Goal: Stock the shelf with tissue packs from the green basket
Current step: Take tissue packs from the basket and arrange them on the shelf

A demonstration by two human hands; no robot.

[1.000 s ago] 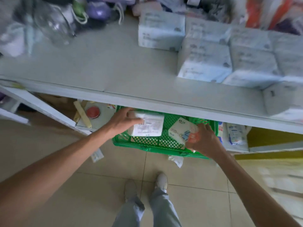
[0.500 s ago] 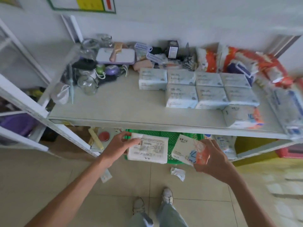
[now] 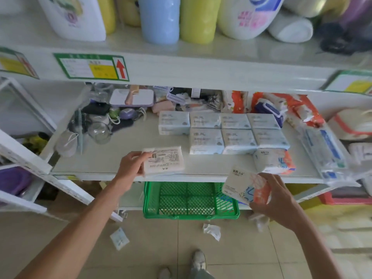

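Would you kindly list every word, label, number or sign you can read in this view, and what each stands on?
No text reads clearly; one sign does.
Red upward arrow: green-bordered shelf tag; its other print is blurred.
Barcode and print: white pack in the left hand, too small to read.
Dark characters: orange-and-white pack in the right hand, blurred.
Print on the blue tissue packs: blurred.
Pink logo on the white bottle: unreadable.

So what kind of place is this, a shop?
Probably a small shop: green-bordered price labels on the white shelf edge, neat rows of pale blue tissue packs, and big plastic detergent bottles above.
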